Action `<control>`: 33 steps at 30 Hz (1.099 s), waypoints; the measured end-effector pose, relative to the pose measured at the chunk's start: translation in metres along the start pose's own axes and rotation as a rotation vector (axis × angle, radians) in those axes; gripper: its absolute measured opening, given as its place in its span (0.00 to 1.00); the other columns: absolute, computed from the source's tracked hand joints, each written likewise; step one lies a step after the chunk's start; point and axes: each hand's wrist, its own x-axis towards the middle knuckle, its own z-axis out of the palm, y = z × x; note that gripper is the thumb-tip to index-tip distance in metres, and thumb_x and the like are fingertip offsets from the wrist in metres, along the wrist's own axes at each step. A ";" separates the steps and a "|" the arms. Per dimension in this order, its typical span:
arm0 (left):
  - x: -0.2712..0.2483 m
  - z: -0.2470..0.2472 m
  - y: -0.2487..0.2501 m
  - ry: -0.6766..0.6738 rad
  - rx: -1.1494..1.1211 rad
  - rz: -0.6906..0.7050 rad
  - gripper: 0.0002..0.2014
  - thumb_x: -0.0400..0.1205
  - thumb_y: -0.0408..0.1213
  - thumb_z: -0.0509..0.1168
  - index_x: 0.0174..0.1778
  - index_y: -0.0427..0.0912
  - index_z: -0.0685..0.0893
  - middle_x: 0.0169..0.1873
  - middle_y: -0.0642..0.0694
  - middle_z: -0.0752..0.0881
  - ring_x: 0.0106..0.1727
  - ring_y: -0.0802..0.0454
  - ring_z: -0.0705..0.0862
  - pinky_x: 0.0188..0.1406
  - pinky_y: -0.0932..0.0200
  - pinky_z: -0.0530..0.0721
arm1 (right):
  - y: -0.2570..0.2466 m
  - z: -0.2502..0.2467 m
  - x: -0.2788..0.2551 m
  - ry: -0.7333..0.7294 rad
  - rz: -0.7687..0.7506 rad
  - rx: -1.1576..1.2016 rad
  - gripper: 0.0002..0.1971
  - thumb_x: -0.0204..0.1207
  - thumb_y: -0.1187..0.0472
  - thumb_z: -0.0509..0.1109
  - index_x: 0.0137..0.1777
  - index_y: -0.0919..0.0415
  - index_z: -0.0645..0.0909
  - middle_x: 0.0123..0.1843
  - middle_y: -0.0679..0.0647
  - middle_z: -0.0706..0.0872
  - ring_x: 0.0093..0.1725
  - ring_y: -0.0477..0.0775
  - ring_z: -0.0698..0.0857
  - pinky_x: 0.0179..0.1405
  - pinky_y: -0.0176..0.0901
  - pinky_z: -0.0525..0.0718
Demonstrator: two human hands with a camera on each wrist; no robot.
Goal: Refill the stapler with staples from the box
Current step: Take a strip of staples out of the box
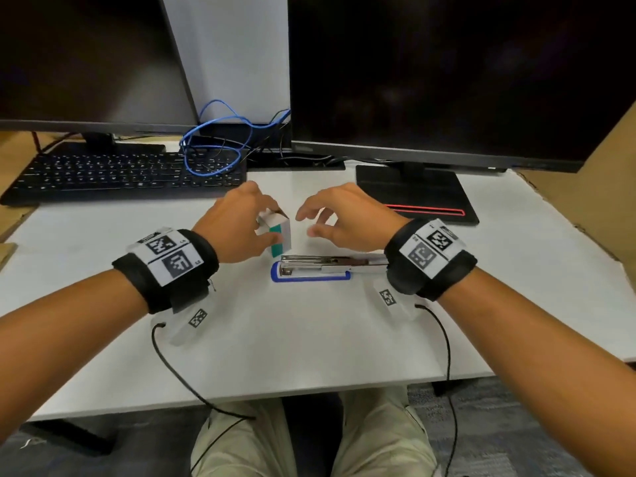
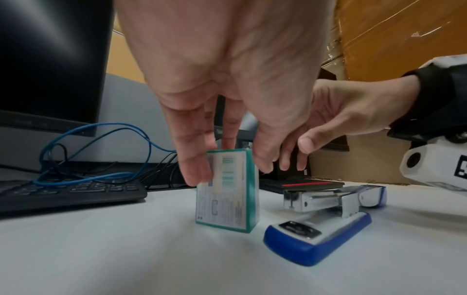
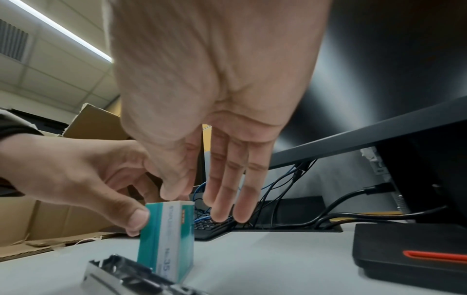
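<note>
A white desk [image 1: 309, 339] carries two dark monitors, a black keyboard [image 1: 120, 173] and a loop of blue cable [image 1: 213, 142] beyond the fingertips. The staple box [image 1: 279, 235], teal and white, stands on end under the left hand [image 1: 237, 228], whose thumb [image 3: 136, 217] presses one narrow side while the fingers [image 2: 194, 171] reach down the opposite face, so the box is pinched upright. The stapler [image 1: 320, 268] lies just nearer the person than both hands, swung open with its metal channel exposed, close beside the box.

The step in hand looks like opening the box. To do it well, the left hand should hold low and firm so the box does not tip onto the stapler, leaving the top flap free.

The right hand [image 1: 344, 218] hovers just beside the box top, its fingers [image 3: 227, 195] straight and slightly spread, thumb apart, holding nothing.
</note>
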 end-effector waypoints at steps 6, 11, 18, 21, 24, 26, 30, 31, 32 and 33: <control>0.008 0.002 -0.006 -0.018 -0.108 0.151 0.14 0.75 0.37 0.75 0.57 0.46 0.85 0.57 0.46 0.80 0.54 0.46 0.83 0.51 0.51 0.89 | -0.004 0.002 0.014 0.075 -0.011 0.022 0.12 0.80 0.58 0.70 0.62 0.53 0.88 0.58 0.54 0.89 0.51 0.53 0.88 0.55 0.49 0.88; 0.006 0.001 0.001 -0.078 -0.223 0.266 0.12 0.72 0.33 0.77 0.42 0.45 0.79 0.52 0.49 0.85 0.47 0.52 0.84 0.45 0.63 0.85 | 0.002 0.011 0.013 0.101 -0.015 -0.005 0.10 0.79 0.51 0.71 0.55 0.49 0.90 0.55 0.53 0.85 0.51 0.52 0.82 0.52 0.53 0.86; 0.010 0.012 0.006 0.023 -0.256 0.273 0.14 0.70 0.35 0.79 0.29 0.38 0.79 0.55 0.47 0.86 0.38 0.55 0.83 0.42 0.56 0.88 | -0.002 0.008 0.024 0.008 0.107 -0.054 0.15 0.79 0.46 0.69 0.51 0.55 0.92 0.47 0.54 0.88 0.46 0.54 0.84 0.39 0.49 0.82; 0.012 0.011 0.005 0.045 -0.345 0.191 0.15 0.70 0.31 0.79 0.40 0.41 0.77 0.56 0.45 0.85 0.42 0.56 0.88 0.43 0.54 0.91 | -0.003 0.007 0.031 -0.037 0.185 0.027 0.18 0.80 0.46 0.68 0.47 0.58 0.93 0.44 0.56 0.92 0.40 0.51 0.85 0.43 0.52 0.89; 0.013 0.007 0.009 -0.027 -0.399 0.131 0.26 0.69 0.30 0.80 0.53 0.46 0.71 0.59 0.47 0.84 0.44 0.56 0.91 0.41 0.52 0.93 | -0.007 0.006 0.038 -0.039 0.223 0.007 0.17 0.79 0.47 0.69 0.48 0.60 0.91 0.46 0.57 0.91 0.44 0.53 0.87 0.47 0.53 0.90; 0.013 0.004 0.012 -0.047 -0.420 0.136 0.30 0.68 0.28 0.80 0.56 0.47 0.69 0.61 0.49 0.81 0.42 0.54 0.91 0.41 0.52 0.93 | -0.013 0.003 0.044 -0.044 0.223 -0.061 0.12 0.75 0.48 0.74 0.48 0.57 0.86 0.47 0.55 0.88 0.47 0.55 0.86 0.48 0.52 0.88; 0.013 0.002 0.016 -0.039 -0.419 0.103 0.37 0.66 0.30 0.82 0.62 0.47 0.65 0.63 0.48 0.81 0.41 0.53 0.91 0.42 0.50 0.93 | -0.025 -0.008 0.051 -0.076 0.143 -0.203 0.13 0.68 0.53 0.81 0.51 0.52 0.87 0.54 0.52 0.82 0.57 0.54 0.81 0.53 0.53 0.85; 0.012 0.002 0.015 -0.038 -0.429 0.090 0.39 0.65 0.30 0.82 0.64 0.48 0.65 0.64 0.47 0.81 0.42 0.53 0.91 0.43 0.50 0.93 | -0.025 -0.008 0.052 -0.103 0.084 -0.223 0.11 0.69 0.55 0.80 0.51 0.53 0.90 0.58 0.51 0.83 0.57 0.53 0.79 0.54 0.53 0.86; 0.012 0.002 0.015 -0.037 -0.443 0.084 0.40 0.65 0.29 0.82 0.66 0.49 0.64 0.64 0.47 0.81 0.43 0.54 0.91 0.45 0.50 0.93 | -0.025 -0.008 0.051 -0.148 0.036 -0.237 0.10 0.71 0.57 0.78 0.52 0.52 0.91 0.61 0.51 0.84 0.56 0.51 0.77 0.55 0.52 0.86; 0.011 0.003 0.015 -0.036 -0.452 0.084 0.42 0.65 0.29 0.82 0.67 0.50 0.63 0.64 0.46 0.81 0.43 0.54 0.91 0.46 0.50 0.93 | -0.026 -0.008 0.050 -0.190 0.005 -0.246 0.09 0.73 0.59 0.76 0.53 0.51 0.92 0.61 0.50 0.86 0.54 0.49 0.77 0.54 0.50 0.86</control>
